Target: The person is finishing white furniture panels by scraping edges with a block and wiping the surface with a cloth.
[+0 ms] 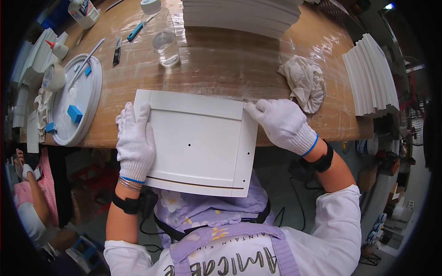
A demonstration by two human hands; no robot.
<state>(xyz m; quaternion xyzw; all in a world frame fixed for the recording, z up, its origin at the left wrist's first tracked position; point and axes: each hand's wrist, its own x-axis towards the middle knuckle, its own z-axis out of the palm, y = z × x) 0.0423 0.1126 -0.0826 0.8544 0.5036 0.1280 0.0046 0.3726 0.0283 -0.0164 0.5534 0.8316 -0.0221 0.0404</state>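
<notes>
A white framed panel [193,133] with a recessed middle and a few small dark holes lies tilted over the table's near edge, toward my lap. A dark slot runs along its near side. My left hand [135,142], in a white knitted glove with a blue cuff edge, rests along the panel's left side, fingers stretched and apart. At the far right corner, my right hand [282,124], gloved the same way, has its fingers curled together against the panel. Whatever lies between those fingertips is too small to make out.
A crumpled cloth [304,83] lies beyond my right hand. Stacked white boards [241,16] stand at the back, more [372,76] at the right. A clear bottle [165,43], a knife [117,50] and a white round lid [94,99] with blue blocks sit left. Another person [39,184] is far left.
</notes>
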